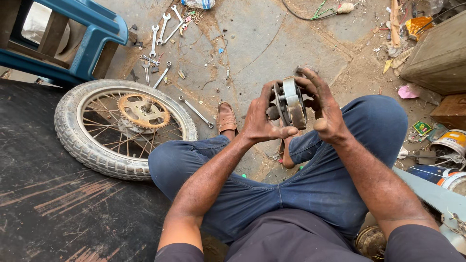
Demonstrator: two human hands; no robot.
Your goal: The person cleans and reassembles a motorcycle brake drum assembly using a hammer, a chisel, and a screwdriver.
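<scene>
I sit on the ground with both hands raised above my knees, holding a round grey metal brake assembly (291, 103) edge-on between them. My left hand (259, 119) grips its left side, thumb stretched under it. My right hand (324, 107) wraps the right side, fingers curled over the top edge. A spoked motorcycle wheel (121, 126) with a knobby tyre and a rusty sprocket lies flat on the ground to my left.
Several wrenches (162, 29) lie scattered on the concrete beyond the wheel. A blue plastic stool or crate (92, 43) stands at the top left. A wooden box (437, 58) and tins (454, 140) crowd the right side. A dark mat (58, 208) covers the lower left.
</scene>
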